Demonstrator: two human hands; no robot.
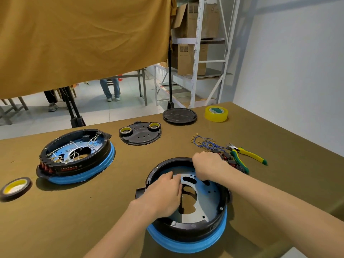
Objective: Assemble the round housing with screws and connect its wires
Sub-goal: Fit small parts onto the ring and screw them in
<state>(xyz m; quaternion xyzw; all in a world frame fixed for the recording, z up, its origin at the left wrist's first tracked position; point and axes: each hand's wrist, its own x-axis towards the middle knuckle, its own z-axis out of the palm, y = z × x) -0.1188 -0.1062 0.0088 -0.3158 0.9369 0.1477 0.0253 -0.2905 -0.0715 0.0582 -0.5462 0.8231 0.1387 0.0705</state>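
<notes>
Both hands' grips, left (pixel 163 194) and right (pixel 207 165), reach inside round housing (pixel 188 229).

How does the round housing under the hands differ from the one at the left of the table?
The near housing holds no wires, only a bare metal plate; the left housing is full of white wires. Both hands, left hand and right hand, are on the near one; nothing touches the left one. Both are black rings on blue bases.
</notes>
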